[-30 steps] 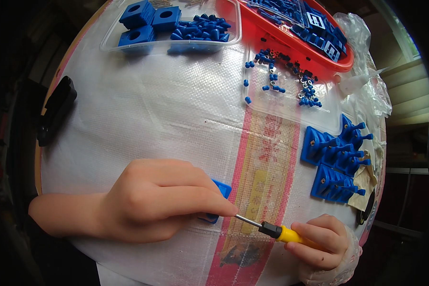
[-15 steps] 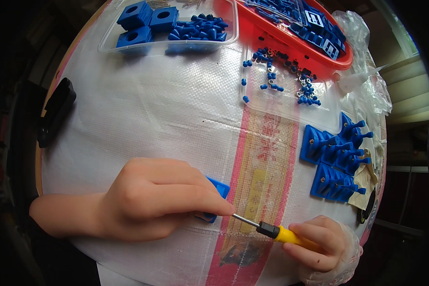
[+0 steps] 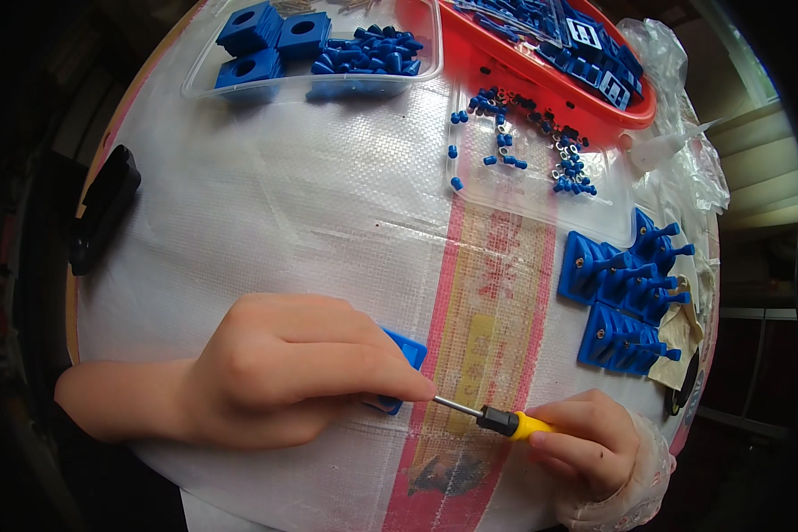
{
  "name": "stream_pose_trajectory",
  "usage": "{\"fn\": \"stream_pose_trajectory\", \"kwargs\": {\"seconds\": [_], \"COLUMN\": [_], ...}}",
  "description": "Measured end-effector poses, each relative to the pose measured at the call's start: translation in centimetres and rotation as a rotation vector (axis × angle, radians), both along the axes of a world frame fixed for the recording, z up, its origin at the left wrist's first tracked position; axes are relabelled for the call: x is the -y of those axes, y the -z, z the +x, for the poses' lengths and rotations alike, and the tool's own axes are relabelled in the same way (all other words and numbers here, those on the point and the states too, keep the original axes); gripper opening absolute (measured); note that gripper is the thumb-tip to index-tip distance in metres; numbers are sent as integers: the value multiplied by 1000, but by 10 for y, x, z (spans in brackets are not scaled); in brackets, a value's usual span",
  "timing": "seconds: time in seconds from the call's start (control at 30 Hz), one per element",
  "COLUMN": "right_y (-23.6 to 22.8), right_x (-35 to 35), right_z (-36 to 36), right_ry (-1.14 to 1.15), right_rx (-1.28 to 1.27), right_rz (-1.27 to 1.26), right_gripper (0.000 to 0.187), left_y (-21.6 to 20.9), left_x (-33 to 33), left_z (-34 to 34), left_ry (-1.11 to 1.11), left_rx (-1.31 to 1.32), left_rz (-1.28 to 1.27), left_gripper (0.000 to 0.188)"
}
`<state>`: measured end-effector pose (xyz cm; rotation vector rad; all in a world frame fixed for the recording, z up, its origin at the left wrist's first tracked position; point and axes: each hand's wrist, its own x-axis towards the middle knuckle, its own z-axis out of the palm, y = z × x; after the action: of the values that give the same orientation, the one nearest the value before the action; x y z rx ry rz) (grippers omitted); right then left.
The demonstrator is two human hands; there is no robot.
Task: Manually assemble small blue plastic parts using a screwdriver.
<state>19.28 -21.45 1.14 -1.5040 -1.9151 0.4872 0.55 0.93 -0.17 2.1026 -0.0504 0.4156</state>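
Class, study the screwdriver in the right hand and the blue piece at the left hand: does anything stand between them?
Yes, in this view the left hand does. Its fingers cover part of the blue piece, and the screwdriver's shaft disappears at those fingertips. Whether the hidden tip touches the piece cannot be told.

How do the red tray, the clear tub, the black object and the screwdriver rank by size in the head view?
1. Red tray and clear tub: unsure which is larger; the top edge cuts off both.
2. Black object.
3. Screwdriver, partly hidden by the right hand.
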Motion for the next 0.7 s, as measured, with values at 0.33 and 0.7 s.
{"fn": "stream_pose_trajectory", "kwargs": {"seconds": [0.33,0.7], "right_y": [-10,-4], "right_x": [4,2], "right_z": [0,1], "right_ry": [-115,-41], "right_rx": [207,84], "right_rz": [86,39], "right_gripper": [28,28], "left_y": [0,-1], "left_x": [1,0], "left_z": [0,0], "left_ry": [-4,-3], "left_rx": [-11,-6], "left_rz": [4,-4], "left_gripper": [20,20]}}
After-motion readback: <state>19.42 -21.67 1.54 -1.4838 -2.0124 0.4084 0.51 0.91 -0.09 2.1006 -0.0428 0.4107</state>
